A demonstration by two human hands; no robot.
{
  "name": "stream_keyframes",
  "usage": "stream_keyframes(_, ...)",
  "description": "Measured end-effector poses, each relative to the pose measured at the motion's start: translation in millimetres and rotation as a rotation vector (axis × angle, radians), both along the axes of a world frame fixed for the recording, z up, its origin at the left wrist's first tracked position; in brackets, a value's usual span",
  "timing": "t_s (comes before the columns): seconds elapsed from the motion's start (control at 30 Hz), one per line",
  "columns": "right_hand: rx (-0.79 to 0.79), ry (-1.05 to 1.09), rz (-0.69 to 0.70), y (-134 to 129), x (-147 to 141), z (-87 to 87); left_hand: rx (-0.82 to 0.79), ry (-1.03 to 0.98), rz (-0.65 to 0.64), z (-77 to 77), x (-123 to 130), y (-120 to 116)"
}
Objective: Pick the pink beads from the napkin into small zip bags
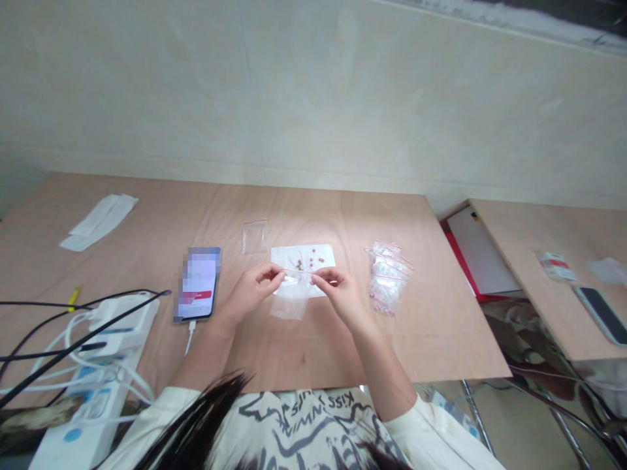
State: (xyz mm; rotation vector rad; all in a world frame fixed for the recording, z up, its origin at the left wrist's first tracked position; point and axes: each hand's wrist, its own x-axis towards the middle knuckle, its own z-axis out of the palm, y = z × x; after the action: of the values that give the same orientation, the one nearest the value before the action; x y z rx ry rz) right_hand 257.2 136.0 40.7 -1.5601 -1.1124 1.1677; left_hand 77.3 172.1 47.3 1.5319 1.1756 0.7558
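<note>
I count two hands (left hand (251, 290), right hand (343, 295)), one held bag (289, 307) and one white sheet (327, 254) at frame centre, one flat bag (255, 237) above left, one overlapping bag pile (390, 277) centre-right, bags uncountable, plus two phones: left phone (198, 282), far-right phone (603, 314).

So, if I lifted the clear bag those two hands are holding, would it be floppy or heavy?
Probably floppy: the clear bag looks like thin plastic, pinched at its far edge by the left hand and right hand. It's likely light too, since it looks flat, with no bulge I can make out.
</note>
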Motion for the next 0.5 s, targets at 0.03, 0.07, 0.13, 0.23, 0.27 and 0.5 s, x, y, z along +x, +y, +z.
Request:
stream_keyframes(0.03, -0.017, 0.009, 0.023, -0.2, 0.7, -0.9, -0.001, 0.006, -0.001, 0.4, -0.8, -1.3)
stream_keyframes(0.07, -0.021, 0.016, 0.041, -0.5, 0.9, -1.7, -0.010, 0.011, -0.013, 0.9, -1.5, -2.4)
stream_keyframes(0.13, 0.005, 0.003, 0.062, -0.9, 0.4, -2.6, -0.053, 0.006, -0.052, 2.2, -2.6, -4.1)
stream_keyframes(0.23, 0.097, -0.080, 0.073, -2.0, -2.1, -2.1, -0.107, -0.035, -0.093, 3.8, -3.1, -4.2)
stream_keyframes(0.27, 0.121, -0.107, 0.070, -2.4, -2.9, -1.4, -0.104, -0.039, -0.097, 4.2, -3.0, -3.8)
stream_keyframes(0.5, 0.081, 0.023, 0.121, -4.9, -7.4, 0.8, 0.028, 0.046, -0.053, 6.3, -2.5, -3.5)
